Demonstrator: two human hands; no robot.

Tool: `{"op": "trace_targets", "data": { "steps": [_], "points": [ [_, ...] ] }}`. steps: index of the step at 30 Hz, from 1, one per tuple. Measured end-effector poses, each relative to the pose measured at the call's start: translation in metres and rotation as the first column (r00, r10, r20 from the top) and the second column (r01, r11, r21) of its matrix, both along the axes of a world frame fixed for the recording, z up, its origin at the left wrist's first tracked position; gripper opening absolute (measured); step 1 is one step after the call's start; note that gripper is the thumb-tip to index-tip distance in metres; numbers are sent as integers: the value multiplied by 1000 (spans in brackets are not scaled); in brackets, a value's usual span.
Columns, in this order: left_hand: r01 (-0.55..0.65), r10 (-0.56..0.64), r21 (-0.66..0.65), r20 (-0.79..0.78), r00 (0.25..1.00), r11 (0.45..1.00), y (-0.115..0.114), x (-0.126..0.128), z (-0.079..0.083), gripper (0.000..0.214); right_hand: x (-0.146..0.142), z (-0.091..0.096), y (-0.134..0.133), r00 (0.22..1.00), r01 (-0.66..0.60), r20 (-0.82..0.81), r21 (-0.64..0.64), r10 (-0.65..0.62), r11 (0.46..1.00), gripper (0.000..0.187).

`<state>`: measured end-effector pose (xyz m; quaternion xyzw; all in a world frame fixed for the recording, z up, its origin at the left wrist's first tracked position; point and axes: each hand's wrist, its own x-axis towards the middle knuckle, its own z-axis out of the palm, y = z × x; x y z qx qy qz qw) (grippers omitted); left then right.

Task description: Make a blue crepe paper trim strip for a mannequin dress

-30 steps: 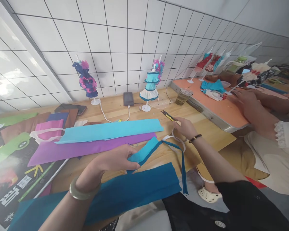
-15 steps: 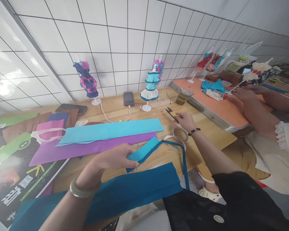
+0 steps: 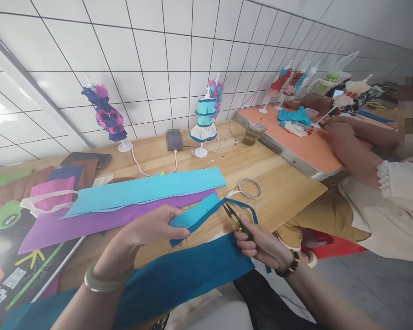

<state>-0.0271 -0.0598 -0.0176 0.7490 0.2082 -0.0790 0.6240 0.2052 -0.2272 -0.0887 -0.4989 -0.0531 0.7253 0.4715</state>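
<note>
Between the thumb and fingers of my left hand (image 3: 158,229) is a light-blue fabric strip (image 3: 197,211) edged with dark teal. From its far end a narrow teal strip (image 3: 246,205) runs on, bends and hangs down to the right. My right hand (image 3: 261,243) is closed around small thread snips (image 3: 237,219). Their blades point at the teal strip, close to the end of the light-blue piece; whether they touch it I cannot tell. Below both hands lies a wide dark teal fabric (image 3: 192,270) along the table's front edge.
Light-blue fabric (image 3: 147,188) and purple fabric (image 3: 124,217) lie behind my left hand. A tape roll (image 3: 250,188) and a drink cup (image 3: 253,133) stand toward the right. Small dress forms (image 3: 205,120) line the wall. Another person's hands (image 3: 340,130) rest over an orange board (image 3: 296,151).
My right hand has brought the snips from beyond the tape roll back toward me, beside the teal strip. My left hand keeps hold of the light-blue strip. The view has shifted slightly.
</note>
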Motion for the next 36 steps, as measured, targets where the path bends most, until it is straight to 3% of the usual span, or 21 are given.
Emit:
{"op": "trace_targets", "data": {
  "steps": [8,16,26,32,36],
  "points": [
    [-109,111,-103,17,994,989,-4,2,-4,20,-2,-5,-5,992,-8,-126,-75,-2,997,38],
    [-249,275,-206,108,955,946,-11,11,-7,24,10,0,10,993,-78,83,-81,84,994,35],
    [-322,412,-368,198,889,872,-18,18,-20,27,18,-2,32,990,-89,104,-93,98,992,38],
    [-390,523,-477,185,832,788,-11,17,-24,27,22,1,34,985,-79,146,-102,94,992,37],
    [-377,517,-486,191,835,788,-9,17,-25,26,20,1,36,983,-76,160,-96,90,993,38]
  ]
}}
